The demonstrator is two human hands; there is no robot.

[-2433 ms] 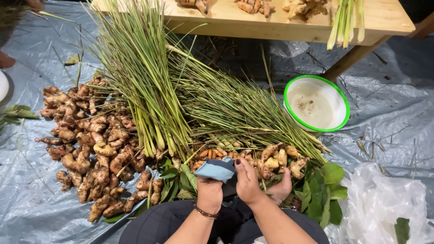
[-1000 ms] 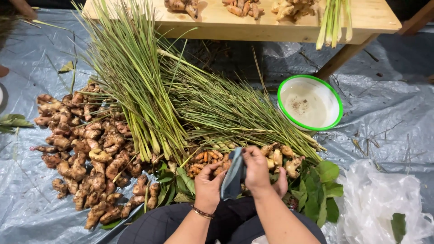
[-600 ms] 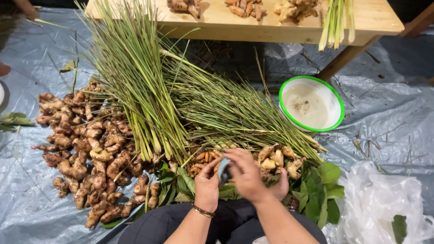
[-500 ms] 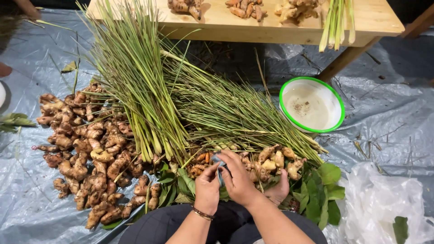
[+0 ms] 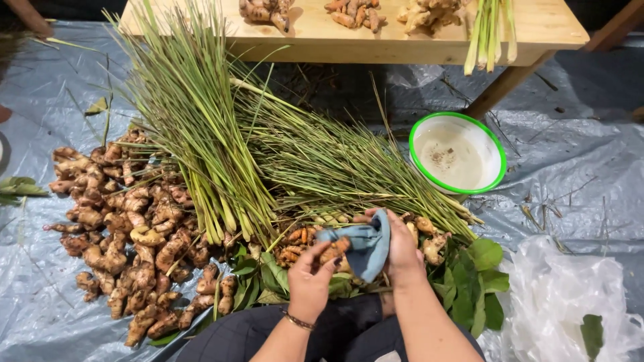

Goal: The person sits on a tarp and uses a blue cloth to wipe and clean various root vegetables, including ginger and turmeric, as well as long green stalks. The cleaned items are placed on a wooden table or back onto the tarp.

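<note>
Grey plastic tarp underneath; right hand gripping blue-grey cloth, left hand pinching small brown root against it, over the lap. Best rubbing firmly, turning root.

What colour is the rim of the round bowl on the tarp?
Bright green, around a white bowl; the head view shows it clearly.

Only packaging around is a crumpled white plastic bag at the bottom right on the tarp, green leaf on it. No labels, signs, screens.
</note>
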